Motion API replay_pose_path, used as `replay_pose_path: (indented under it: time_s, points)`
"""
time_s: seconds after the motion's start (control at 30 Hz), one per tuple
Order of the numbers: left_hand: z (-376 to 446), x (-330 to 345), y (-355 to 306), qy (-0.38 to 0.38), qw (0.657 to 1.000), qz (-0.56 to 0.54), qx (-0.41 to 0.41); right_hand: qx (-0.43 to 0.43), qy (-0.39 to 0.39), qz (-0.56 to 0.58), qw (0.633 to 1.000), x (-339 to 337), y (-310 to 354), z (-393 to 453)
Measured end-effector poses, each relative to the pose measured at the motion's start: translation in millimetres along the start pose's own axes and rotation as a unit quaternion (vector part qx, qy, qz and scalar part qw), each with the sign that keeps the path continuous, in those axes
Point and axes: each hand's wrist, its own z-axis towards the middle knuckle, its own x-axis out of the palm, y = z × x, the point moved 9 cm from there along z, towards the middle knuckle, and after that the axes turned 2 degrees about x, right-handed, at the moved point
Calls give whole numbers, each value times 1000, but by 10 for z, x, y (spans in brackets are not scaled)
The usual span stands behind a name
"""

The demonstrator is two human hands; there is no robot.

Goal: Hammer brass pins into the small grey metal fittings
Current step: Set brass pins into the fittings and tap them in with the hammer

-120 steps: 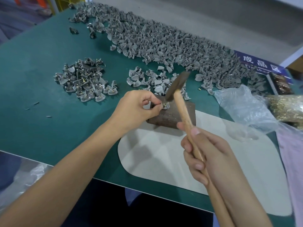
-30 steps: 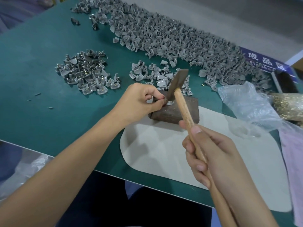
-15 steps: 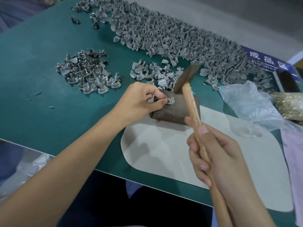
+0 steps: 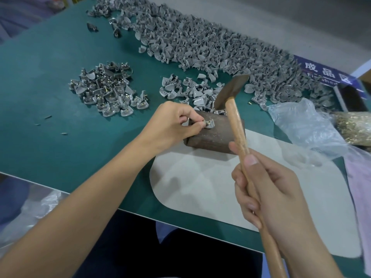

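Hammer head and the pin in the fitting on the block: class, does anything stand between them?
Nothing visible does. The hammer head is raised above the fitting; the left hand's fingers pinch it from the left side.

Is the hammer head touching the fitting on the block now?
No, the hammer head is raised above the block, clear of the fitting that the left hand pinches.

Left hand [image 4: 172,123] extended forward, thumb and forefinger pinched together; right hand [image 4: 267,191] fisted, thumb straight, forearm raised.
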Motion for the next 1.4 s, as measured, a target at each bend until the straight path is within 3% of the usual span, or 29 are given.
replay_pose_path:
  time_s: [0.1, 0.87, 1.03, 1.2, 1.3, 1.4]
  points:
    - [14, -9, 19, 3, 1000, 2, -11, 30, 6, -19, 999, -7, -62, 20]
    - [52, 13, 130, 3, 1000, -15, -5, 8, 2, 0, 1000, -68, 3, 34]
    - [53, 15, 200, 1, 1000, -23, -19, 48, 19, -1, 999, -85, 2, 40]
    - [43, 13, 141, -1, 1000, 4, -6, -8, -89, -29, 996, -406, 54, 86]
    - [32, -5, 160, -13, 999, 29, -10, -12, -207, -117, 971, -703, -161, 172]
    - [33, -14, 159, -20, 996, 81, -14, 4, -235, -241, 942, -862, -369, 295]
